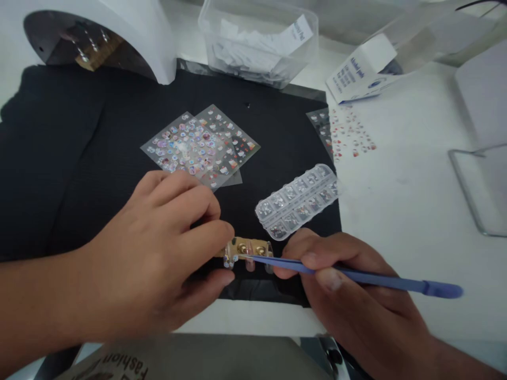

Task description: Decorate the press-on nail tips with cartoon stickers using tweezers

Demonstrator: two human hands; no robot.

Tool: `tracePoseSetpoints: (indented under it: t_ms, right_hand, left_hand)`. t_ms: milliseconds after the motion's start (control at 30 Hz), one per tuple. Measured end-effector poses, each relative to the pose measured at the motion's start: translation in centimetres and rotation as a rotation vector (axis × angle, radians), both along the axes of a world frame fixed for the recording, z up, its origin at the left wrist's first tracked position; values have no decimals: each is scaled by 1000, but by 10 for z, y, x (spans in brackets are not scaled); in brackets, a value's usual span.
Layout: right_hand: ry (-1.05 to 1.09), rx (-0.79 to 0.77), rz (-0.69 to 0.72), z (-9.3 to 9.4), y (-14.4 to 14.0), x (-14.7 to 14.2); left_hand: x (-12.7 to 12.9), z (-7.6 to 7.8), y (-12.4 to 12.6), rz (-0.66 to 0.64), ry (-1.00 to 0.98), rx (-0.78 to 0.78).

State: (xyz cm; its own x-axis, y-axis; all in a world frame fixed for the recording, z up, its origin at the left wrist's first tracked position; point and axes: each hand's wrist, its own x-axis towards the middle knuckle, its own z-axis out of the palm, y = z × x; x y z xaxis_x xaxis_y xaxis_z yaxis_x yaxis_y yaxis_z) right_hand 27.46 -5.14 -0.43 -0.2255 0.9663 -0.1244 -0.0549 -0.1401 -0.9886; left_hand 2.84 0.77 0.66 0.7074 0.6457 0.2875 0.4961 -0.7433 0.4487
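Left hand [158, 248]: thumb and forefinger narrow, holding the left end of the gold bar [236, 243]
Right hand [368, 316]: fingers pinch the blue tweezers [396, 283] along their shaft
Tweezers: reach leftward across the bar to the stone-dotted nail tip [228, 259]; whether they touch it cannot be told
Bar: between the hands, above the near part of the black mat [119, 116]; a pink tip [250, 265] sits mid-bar
Gem case [297, 200]: just beyond the right hand
Sticker sheets [190, 142]: overlapping, beyond the left hand
Back: lamp [154, 37] left; tub [273, 79] middle; box [348, 79] right
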Motion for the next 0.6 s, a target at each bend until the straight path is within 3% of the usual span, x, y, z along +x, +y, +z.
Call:
tracePoseSetpoints:
  t_ms: [600]
  right_hand:
    - [-7, -121, -44, 5, 9, -3]
  left_hand:
    - [-2, 1, 1, -15, 30, -11]
